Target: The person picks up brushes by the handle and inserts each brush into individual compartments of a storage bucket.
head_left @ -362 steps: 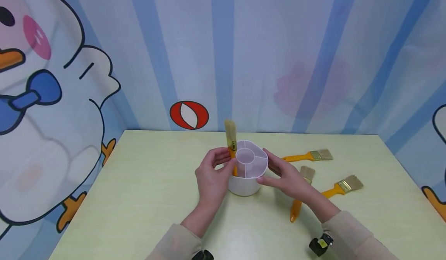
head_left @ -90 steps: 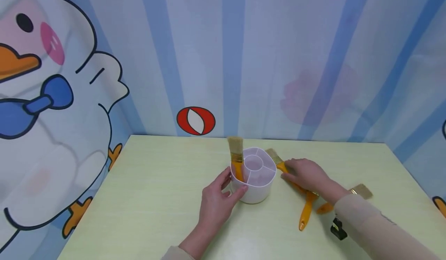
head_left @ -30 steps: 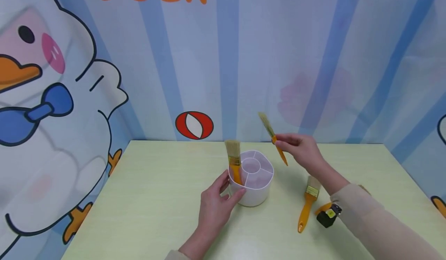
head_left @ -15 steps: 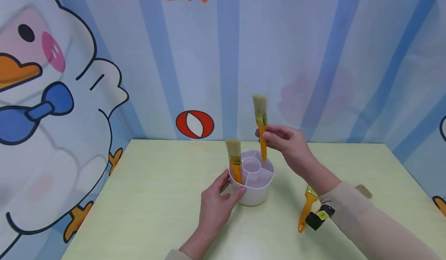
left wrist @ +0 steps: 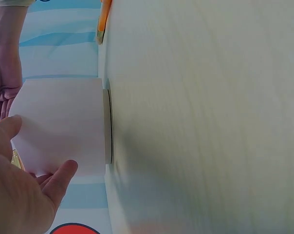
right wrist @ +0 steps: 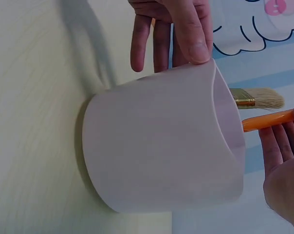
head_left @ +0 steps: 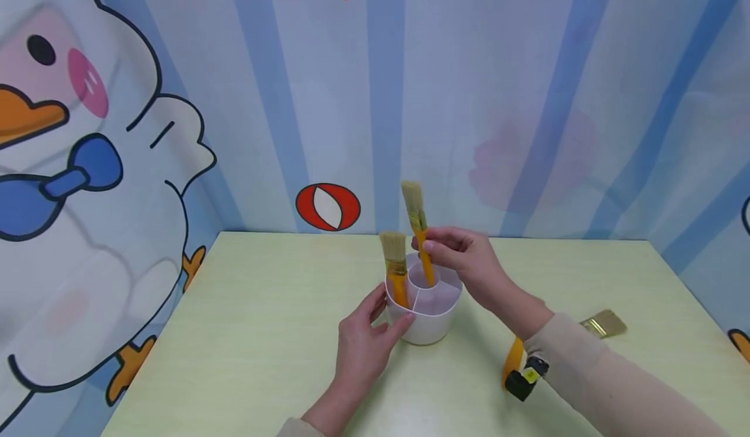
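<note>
A white round organizer (head_left: 428, 327) with a central ring and divided outer compartments stands on the table. My left hand (head_left: 364, 346) grips its left side, the thumb (right wrist: 198, 51) at the rim and the fingers around the wall. One paintbrush (head_left: 393, 251) stands bristles up in the left compartment. With thumb and fingertips, my right hand (head_left: 469, 261) pinches a second paintbrush (head_left: 415, 208) by its orange handle, bristles up and tilted slightly left. The lower end of that handle is over the central ring in the head view, and right at the organizer's opening in the right wrist view.
Two more paintbrushes lie on the table to the right. One brush's bristles (head_left: 612, 323) show beyond the right sleeve, and the other's orange handle (head_left: 512, 359) is partly hidden by the wrist camera (head_left: 525, 378). A striped cartoon backdrop (head_left: 328, 98) stands behind the table.
My right hand picked the second paintbrush off the table, raised it upright and carried it left, then lowered it over the organizer's centre. My left hand stays on the organizer.
</note>
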The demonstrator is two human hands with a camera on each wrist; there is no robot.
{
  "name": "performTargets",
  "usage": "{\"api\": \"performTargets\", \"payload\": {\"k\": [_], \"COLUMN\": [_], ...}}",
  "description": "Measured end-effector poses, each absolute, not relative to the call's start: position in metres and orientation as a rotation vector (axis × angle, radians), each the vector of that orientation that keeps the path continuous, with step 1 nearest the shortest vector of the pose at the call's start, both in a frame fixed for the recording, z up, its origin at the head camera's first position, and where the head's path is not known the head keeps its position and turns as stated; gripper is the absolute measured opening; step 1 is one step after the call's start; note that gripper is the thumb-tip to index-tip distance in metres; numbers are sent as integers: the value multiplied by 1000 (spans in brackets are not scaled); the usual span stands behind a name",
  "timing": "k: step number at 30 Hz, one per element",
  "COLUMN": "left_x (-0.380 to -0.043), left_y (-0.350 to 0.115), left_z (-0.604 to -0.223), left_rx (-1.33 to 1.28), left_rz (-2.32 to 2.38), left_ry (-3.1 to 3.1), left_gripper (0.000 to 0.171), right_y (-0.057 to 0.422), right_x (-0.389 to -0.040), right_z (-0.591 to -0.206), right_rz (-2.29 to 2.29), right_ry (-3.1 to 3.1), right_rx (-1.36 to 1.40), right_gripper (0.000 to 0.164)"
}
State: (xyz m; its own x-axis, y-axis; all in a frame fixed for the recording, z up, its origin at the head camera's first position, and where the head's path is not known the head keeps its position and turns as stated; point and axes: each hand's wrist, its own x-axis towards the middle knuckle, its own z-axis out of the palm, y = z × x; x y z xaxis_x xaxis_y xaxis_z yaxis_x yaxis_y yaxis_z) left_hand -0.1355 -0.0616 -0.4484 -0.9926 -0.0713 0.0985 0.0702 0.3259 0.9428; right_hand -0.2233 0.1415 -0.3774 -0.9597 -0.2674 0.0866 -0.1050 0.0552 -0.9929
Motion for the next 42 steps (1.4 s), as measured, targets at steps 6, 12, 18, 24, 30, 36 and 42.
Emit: {"api": "performTargets", "payload": {"k": [6, 12, 18, 24, 30, 36, 42], "left_x": [-135, -133, -132, -132, -132, -132, -132], "left_y": [-62, -61, -61, -61, -62, -61, -61], "left_z": [-450, -450, -451, -452, -451, -449, -448], "left_rx": [-24, -33, -41, -47, -50, -31, -42], "left_rz": [-1753, -1758, -1767, -1766, -1762, -1766, -1758], "left_ry": [-2440, -2428, -2419, -2415, -2419, -2432, -2424], "left_gripper": [72, 71, 71, 72, 73, 74, 73], "right_y": [139, 137, 138, 138, 136, 134, 134], "right_x": [-219, -215, -210, -208, -207, -208, -210], "right_z": [-382, -386, -389, -390, -390, -388, -389], "right_rz": [-2040, -1908, -1796, -1717, -1647, -1572, -1469], "right_ry": [2212, 2402, 2535, 2628, 2695, 2762, 2842], "right_rx": [-402, -419, -495, -625, -699, -776, -897], "right_gripper": [36, 33, 29, 28, 28, 30, 31]}}
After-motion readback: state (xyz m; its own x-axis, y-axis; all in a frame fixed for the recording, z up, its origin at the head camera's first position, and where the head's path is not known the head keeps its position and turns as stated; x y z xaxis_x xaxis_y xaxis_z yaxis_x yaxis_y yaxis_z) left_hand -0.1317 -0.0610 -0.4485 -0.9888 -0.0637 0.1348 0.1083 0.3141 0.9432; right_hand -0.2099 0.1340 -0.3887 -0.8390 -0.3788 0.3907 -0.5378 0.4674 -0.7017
